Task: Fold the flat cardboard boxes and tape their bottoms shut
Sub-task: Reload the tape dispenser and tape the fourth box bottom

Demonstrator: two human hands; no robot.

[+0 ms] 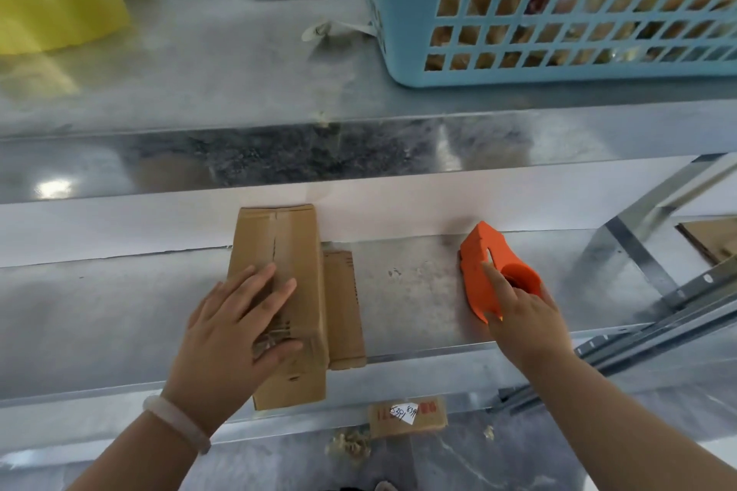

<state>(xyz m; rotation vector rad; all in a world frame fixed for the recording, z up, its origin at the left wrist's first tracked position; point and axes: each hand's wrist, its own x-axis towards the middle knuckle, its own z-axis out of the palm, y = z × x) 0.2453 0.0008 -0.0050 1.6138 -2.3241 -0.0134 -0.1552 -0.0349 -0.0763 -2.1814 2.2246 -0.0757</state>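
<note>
A blue basket (558,76) with square holes sits on the top metal shelf (199,84); blurry things fill it; a small white scrap (319,31) lies just beside it; down on the floor (518,462) lies a little brown block (428,421) with a white paper slip; pale crumbs (351,446) lie near it.

The blue basket (518,78) runs off the top and right edges, its contents blurred behind the lattice. The yellow roll (52,8), perhaps tape, is cut by the left edge. The right hand (522,315) hides the near end of the orange dispenser (478,247).
</note>
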